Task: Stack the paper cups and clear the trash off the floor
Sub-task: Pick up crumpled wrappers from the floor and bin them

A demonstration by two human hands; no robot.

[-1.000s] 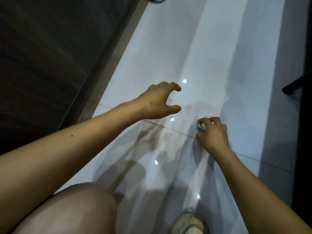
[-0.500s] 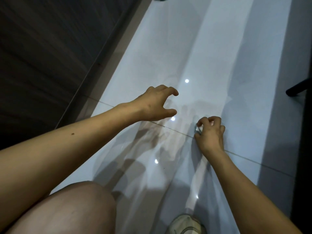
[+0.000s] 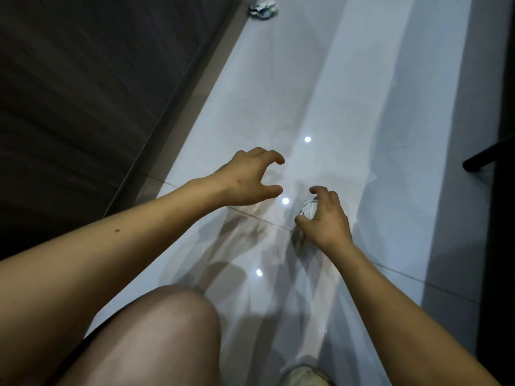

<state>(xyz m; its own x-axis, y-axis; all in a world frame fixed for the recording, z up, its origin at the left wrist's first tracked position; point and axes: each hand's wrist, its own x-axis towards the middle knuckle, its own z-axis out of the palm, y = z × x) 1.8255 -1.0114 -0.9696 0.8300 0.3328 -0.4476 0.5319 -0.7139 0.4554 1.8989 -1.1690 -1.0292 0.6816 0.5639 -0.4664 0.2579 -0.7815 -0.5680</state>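
Observation:
A small crumpled white paper wad (image 3: 308, 208) sits in my right hand (image 3: 326, 218), pinched between the thumb and curled fingers just above the glossy white floor (image 3: 320, 87). My left hand (image 3: 248, 178) hovers to its left over the tile seam, fingers and thumb spread in a loose claw with nothing in them. A second crumpled wad of trash (image 3: 263, 9) lies far ahead on the floor, next to the dark wall. No paper cups are in view.
A dark wood-grain wall (image 3: 92, 87) runs along the left. A black furniture leg (image 3: 485, 160) juts in at the right edge. My bare knee (image 3: 156, 335) and a light shoe (image 3: 303, 376) fill the bottom of the view.
My right hand's fingers have spread a little around the wad, which now shows more. The view has tilted up, bringing the far wad into sight. My left hand has barely moved.

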